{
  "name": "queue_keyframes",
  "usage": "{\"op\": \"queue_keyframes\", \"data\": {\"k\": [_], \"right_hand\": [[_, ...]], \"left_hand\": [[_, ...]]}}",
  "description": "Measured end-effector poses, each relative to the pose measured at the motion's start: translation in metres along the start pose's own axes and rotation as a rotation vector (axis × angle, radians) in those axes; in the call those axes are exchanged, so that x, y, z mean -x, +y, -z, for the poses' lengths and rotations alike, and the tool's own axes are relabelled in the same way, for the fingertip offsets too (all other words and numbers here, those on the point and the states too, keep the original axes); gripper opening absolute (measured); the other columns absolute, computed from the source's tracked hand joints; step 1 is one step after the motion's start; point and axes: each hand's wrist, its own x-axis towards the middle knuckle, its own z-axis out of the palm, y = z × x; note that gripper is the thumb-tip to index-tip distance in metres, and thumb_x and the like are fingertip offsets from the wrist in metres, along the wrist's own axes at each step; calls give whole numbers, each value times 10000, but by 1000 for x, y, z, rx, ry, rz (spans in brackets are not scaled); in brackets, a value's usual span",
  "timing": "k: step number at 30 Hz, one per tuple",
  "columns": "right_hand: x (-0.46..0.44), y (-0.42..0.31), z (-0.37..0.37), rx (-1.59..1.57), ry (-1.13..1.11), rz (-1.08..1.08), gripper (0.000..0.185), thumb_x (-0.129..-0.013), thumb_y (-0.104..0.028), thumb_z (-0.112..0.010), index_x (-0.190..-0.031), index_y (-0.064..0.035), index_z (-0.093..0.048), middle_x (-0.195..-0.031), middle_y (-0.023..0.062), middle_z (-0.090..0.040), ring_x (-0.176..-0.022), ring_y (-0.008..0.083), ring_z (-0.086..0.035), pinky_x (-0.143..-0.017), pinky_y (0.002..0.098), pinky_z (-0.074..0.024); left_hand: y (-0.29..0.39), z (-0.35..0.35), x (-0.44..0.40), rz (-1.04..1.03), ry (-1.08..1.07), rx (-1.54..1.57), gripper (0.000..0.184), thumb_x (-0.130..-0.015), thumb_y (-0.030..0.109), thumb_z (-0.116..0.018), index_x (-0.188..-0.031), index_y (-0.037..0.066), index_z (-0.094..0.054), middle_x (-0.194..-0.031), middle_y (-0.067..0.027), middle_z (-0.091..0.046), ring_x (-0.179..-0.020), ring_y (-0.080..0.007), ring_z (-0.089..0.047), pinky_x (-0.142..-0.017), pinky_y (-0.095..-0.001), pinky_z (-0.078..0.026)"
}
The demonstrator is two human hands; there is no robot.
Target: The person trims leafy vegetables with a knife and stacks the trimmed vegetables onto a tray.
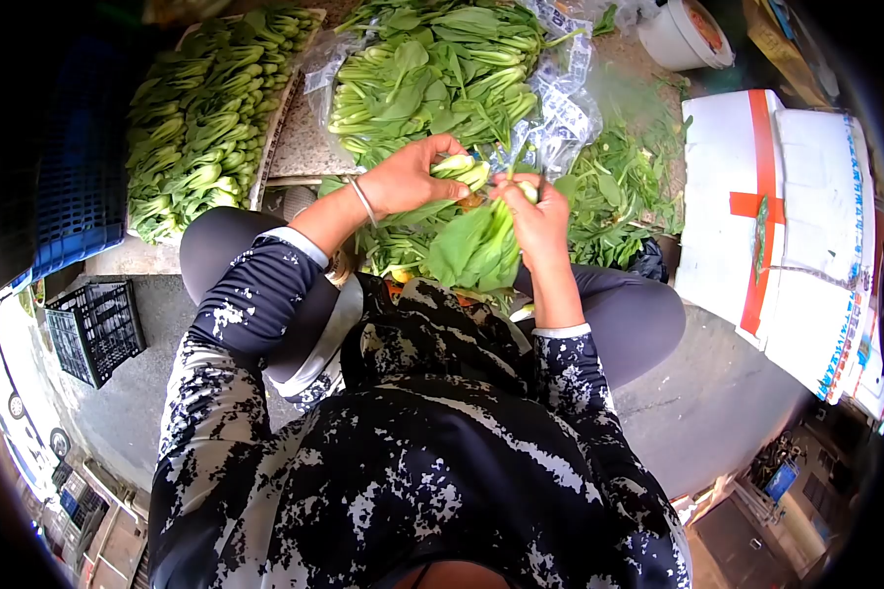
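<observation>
My left hand (411, 179) is closed around pale green bok choy stems (464, 171), fingers curled over the top. Close beside it, my right hand (542, 218) grips a bok choy (476, 245) whose broad leaves hang down toward my lap. The fingertips of both hands nearly meet, and whatever lies between them is too small to make out. Just beyond the hands spreads a big heap of bok choy (437, 74) on clear printed plastic (565, 108). Loose green leaves (609, 182) lie to the right of my right hand.
Bok choy in neat rows (211, 128) fills a board at the left. White foam boxes with red tape (756, 221) stand at the right, below a white bucket (680, 37). A black crate (96, 332) sits on the ground near a blue crate (81, 167).
</observation>
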Motion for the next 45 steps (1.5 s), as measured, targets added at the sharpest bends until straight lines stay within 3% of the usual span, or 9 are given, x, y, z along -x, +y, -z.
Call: {"op": "queue_keyframes", "data": {"k": [5, 14, 18, 20, 25, 32, 36, 39, 45], "right_hand": [[-12, 4, 29, 567, 74, -164, 265, -767, -190, -668, -887, 38, -611, -711, 50, -603, -554, 106, -540, -477, 226, -413], [0, -15, -38, -283, -92, -217, 544, -869, -486, -476, -1071, 13, -553, -1041, 95, -556, -934, 161, -523, -826, 278, -418], [-35, -7, -30, 11, -26, -118, 539, -861, -432, -521, -1190, -5, -499, -1027, 92, -569, -822, 137, -552, -526, 188, -422], [-80, 28, -10, 214, 150, -100, 463, -794, -343, -636, -1090, 4, -559, -918, 111, -604, -805, 173, -577, -724, 299, -468], [-126, 94, 16, 1185, 159, 129, 355, -697, -223, -702, -995, -56, -608, -894, 137, -560, -857, 319, -549, -772, 373, -442], [-104, 71, 15, 597, 90, -45, 320, -714, -203, -714, -962, -32, -605, -794, 84, -605, -697, 190, -567, -659, 286, -457], [-49, 19, 7, 445, -113, -29, 272, -744, -151, -706, -930, 20, -604, -740, 20, -599, -617, 70, -515, -580, 201, -435], [-27, 6, 4, 321, -221, -14, 258, -753, -144, -697, -930, 19, -605, -738, 19, -596, -616, 64, -514, -563, 183, -423], [-4, -33, 8, -157, -76, -168, 306, -844, -262, -604, -959, 22, -605, -719, 33, -556, -546, 79, -463, -463, 188, -361]], "left_hand": [[3, 1, 0, 32, -60, 216, 284, -776, 37, -652, -1022, 18, -511, -916, -20, -592, -855, -93, -553, -772, -220, -438], [16, -16, 8, 97, 9, 234, 624, -634, 135, -801, -1130, 10, -445, -976, -34, -558, -913, -128, -531, -818, -258, -437], [1, -4, 3, 206, 64, 198, 655, -627, 101, -799, -1160, 0, -433, -991, -51, -580, -907, -132, -546, -825, -267, -441], [-2, -5, 5, 255, 102, 181, 646, -628, 86, -796, -1162, 0, -442, -976, -49, -592, -874, -121, -557, -803, -260, -451], [9, -3, 7, 309, 103, 302, 547, -623, 72, -798, -1086, 7, -514, -922, -28, -609, -814, -96, -562, -754, -232, -462], [3, -2, 11, 120, 89, -161, 416, -580, 145, -814, -926, 27, -615, -813, -34, -648, -720, -133, -596, -726, -242, -476], [5, -6, 13, -374, 179, -617, 320, -589, 136, -756, -872, 75, -621, -1260, -80, -482, -1069, -264, -523, -898, -331, -423], [13, -10, 15, -482, 172, -624, 363, -549, 65, -767, -879, 55, -615, -1319, -108, -425, -1163, -290, -457, -933, -352, -403], [11, -9, 14, -352, 107, -276, 382, -582, 119, -807, -894, 24, -608, -956, -66, -567, -872, -182, -552, -809, -280, -438]]}}
